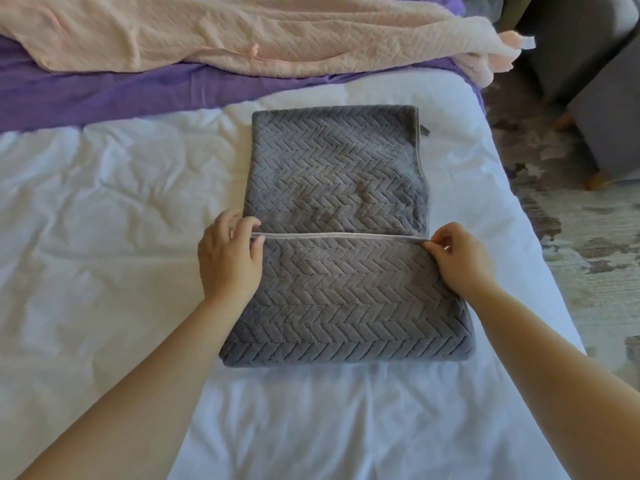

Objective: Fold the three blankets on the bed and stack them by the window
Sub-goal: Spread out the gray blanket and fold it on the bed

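A grey blanket (336, 174) with a herringbone weave lies in a narrow folded strip on the middle of the white bed (104, 209). Its near part is doubled over, and the hemmed edge runs across the strip between my hands. My left hand (230, 258) pinches the left end of that hem. My right hand (460, 258) pinches the right end. A purple blanket (104, 95) lies spread across the far part of the bed. A pink blanket (242, 32) lies crumpled on top of it, with one corner hanging over the right side.
The bed's right edge runs diagonally past my right arm. Beyond it lies a patterned rug (561, 209). A grey upholstered chair (595, 81) with wooden legs stands at the upper right. No window is in view.
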Demonstrator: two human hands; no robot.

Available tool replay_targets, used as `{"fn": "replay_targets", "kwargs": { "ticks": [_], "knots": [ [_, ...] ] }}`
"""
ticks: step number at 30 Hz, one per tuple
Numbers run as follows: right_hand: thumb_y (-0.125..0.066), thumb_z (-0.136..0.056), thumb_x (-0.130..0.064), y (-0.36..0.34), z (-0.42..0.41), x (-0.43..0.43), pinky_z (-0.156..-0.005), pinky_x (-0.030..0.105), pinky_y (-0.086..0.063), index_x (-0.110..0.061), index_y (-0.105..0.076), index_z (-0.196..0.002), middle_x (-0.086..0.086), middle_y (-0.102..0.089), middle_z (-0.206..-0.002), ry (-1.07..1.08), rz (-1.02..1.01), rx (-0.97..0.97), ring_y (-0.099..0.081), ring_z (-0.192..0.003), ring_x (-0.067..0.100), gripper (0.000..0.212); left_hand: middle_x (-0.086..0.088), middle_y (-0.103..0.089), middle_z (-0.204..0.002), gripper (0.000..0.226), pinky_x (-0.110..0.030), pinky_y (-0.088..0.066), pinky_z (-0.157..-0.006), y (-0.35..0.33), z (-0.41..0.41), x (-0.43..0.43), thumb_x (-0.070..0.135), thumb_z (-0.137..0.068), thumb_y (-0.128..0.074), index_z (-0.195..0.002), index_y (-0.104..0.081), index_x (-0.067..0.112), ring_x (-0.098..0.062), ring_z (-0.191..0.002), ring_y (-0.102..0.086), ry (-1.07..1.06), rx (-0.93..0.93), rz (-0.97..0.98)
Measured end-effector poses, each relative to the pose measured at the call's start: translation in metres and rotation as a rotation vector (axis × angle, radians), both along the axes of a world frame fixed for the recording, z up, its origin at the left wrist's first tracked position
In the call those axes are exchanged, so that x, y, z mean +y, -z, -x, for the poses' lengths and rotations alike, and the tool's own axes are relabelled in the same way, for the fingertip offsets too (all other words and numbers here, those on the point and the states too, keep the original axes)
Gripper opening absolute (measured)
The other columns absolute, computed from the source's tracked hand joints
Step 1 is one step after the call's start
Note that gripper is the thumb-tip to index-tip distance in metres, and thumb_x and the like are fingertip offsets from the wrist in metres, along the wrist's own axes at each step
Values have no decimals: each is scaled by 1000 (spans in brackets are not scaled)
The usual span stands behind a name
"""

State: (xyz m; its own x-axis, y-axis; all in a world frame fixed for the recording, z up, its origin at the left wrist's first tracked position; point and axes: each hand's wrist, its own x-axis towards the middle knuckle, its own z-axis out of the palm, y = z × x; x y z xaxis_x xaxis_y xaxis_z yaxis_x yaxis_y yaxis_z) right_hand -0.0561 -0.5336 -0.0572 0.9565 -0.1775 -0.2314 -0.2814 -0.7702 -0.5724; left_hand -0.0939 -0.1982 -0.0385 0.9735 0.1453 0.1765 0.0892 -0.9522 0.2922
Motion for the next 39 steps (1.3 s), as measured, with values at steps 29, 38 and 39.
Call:
{"fn": "replay_targets", "kwargs": {
  "ticks": [29,38,39],
  "knots": [
    [-46,-68,-86,0,96,-28,-119,38,-7,-25,-9,-152,-4,-6,-159,-973,382,-34,-4,-148,18,110,7,11,-160,112,-45,0,-119,21,97,38,94,-63,-39,-151,3,38,-18,-147,13,597,483,-254],
    [-73,-72,-21,-22,87,-24,-114,30,-27,-24,-47,-139,-7,-40,-147,-768,104,-3,-33,-139,14,71,8,-11,-159,98,-31,-10,-117,6,81,40,55,-71,-70,-151,-19,29,-13,-147,-8,509,560,-59],
    [-75,-72,-18,-31,84,-25,-106,30,-37,-24,-56,-131,-4,-54,-136,-692,52,9,-47,-129,16,62,5,-28,-155,92,-29,-19,-114,-5,76,41,48,-66,-73,-147,-34,28,-14,-144,-23,428,572,57]
  ]
}}
